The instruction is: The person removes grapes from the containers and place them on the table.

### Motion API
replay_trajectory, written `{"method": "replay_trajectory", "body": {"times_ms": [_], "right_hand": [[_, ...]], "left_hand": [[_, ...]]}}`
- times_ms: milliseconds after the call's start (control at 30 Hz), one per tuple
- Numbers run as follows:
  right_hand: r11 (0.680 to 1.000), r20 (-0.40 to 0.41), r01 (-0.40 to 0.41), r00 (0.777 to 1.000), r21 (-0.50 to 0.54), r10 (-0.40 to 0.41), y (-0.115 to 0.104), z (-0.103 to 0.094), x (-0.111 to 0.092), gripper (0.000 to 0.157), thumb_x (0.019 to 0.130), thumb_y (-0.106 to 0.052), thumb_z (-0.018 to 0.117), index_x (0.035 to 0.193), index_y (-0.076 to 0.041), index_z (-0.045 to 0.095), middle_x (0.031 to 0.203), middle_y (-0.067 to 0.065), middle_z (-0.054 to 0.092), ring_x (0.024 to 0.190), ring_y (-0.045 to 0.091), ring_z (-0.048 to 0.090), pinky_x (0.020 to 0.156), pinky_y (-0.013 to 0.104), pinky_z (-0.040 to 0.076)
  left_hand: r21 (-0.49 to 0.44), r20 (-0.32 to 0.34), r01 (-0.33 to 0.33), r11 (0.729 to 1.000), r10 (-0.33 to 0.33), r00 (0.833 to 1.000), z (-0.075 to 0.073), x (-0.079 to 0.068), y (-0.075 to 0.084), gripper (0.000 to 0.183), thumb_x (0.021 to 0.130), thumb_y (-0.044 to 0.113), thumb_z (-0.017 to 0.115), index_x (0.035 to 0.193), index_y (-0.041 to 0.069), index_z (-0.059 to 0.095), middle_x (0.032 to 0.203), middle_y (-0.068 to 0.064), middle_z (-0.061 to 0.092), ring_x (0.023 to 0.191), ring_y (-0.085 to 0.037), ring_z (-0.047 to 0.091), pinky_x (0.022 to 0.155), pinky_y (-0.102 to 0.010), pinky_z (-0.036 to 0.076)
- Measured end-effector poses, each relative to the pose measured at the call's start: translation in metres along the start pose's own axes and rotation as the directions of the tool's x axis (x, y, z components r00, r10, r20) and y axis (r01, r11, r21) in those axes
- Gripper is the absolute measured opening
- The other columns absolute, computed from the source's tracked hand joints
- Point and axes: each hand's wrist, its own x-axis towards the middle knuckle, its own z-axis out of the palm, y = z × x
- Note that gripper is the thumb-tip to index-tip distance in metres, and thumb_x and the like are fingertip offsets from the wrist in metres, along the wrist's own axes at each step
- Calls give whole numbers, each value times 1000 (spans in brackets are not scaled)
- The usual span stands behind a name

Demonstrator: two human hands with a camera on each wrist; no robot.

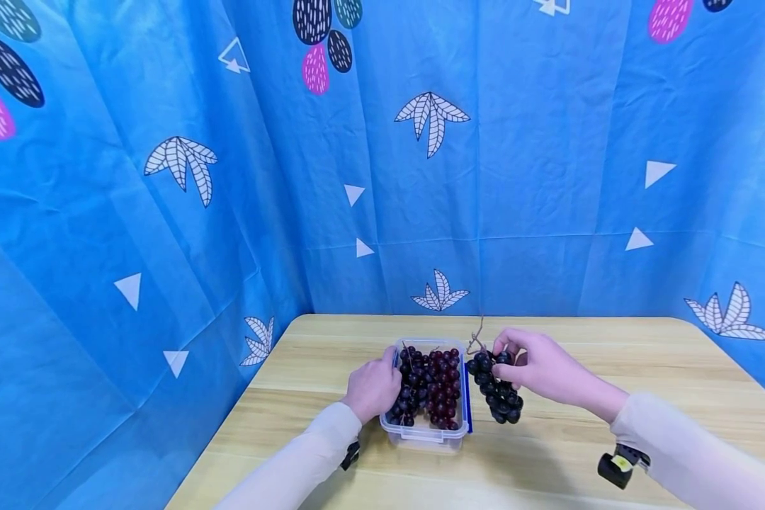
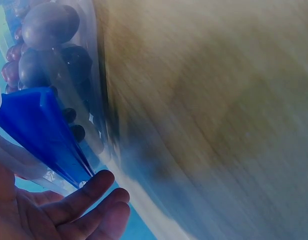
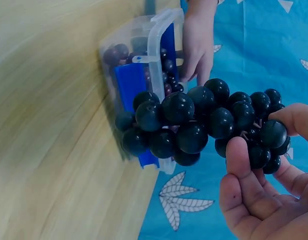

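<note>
A bunch of dark grapes (image 1: 499,389) hangs from my right hand (image 1: 538,365), just right of a clear plastic container (image 1: 423,437). Thumb and fingers (image 3: 237,155) pinch the bunch near its upper end, where a bare brown stem (image 1: 477,338) sticks up. My left hand (image 1: 372,386) holds the container's left side at the rim. In the left wrist view its fingertips (image 2: 101,182) lie beside a blue latch flap (image 2: 41,130). Inside the container are dark purple grapes (image 1: 411,386) on the left and redder grapes (image 1: 444,389) on the right.
The container stands on a light wooden table (image 1: 586,446). Another blue flap (image 1: 468,404) hangs along its right side. Blue patterned cloth (image 1: 535,177) rises behind the table and to its left. Each wrist wears a dark strapped device (image 1: 615,469).
</note>
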Motion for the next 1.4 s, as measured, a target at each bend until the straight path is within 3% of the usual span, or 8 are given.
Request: {"method": "replay_trajectory", "body": {"times_ms": [333, 567, 800, 1200, 1400], "right_hand": [[1000, 10, -31, 999, -1, 31, 11, -1, -11, 23, 90, -20, 73, 105, -8, 60, 79, 6, 56, 57, 16, 65, 55, 30, 52], [995, 14, -79, 997, -54, 80, 18, 2, -12, 22, 89, -24, 73, 102, -11, 61, 78, 5, 54, 56, 21, 67, 50, 29, 47], [993, 4, -99, 995, -70, 99, 26, 13, -7, 21, 87, -21, 73, 99, -10, 61, 73, 3, 56, 55, 21, 66, 46, 28, 43], [978, -62, -194, 980, -78, 189, 38, 31, 12, 27, 90, -28, 73, 104, -7, 61, 70, 3, 58, 57, 21, 65, 61, 34, 48], [972, -91, -217, 974, -91, 209, 45, 38, 20, 30, 91, -27, 72, 108, -5, 62, 69, 3, 59, 57, 18, 62, 58, 34, 47]], "left_hand": [[-10, 15, 19, 1000, -19, 1000, 1, 0, 0, 52, 101, 26, 46, 150, 10, 43, 70, -4, 59, 56, -16, 52, 47, -34, 43], [-21, 36, 25, 999, -24, 999, -3, 0, 1, 52, 101, 26, 46, 151, 10, 41, 68, -2, 57, 55, -16, 50, 48, -33, 42], [-25, 28, 24, 999, -23, 999, -3, -1, 1, 51, 101, 27, 46, 150, 10, 43, 74, -4, 62, 58, -16, 53, 50, -34, 44], [-42, 24, 30, 999, -29, 999, 3, 1, 0, 53, 101, 26, 46, 151, 9, 41, 71, -4, 59, 56, -16, 51, 48, -35, 43], [-40, 32, 39, 998, -38, 999, 2, 1, 0, 54, 102, 27, 46, 152, 10, 40, 69, -2, 57, 55, -16, 51, 49, -34, 43]]}}
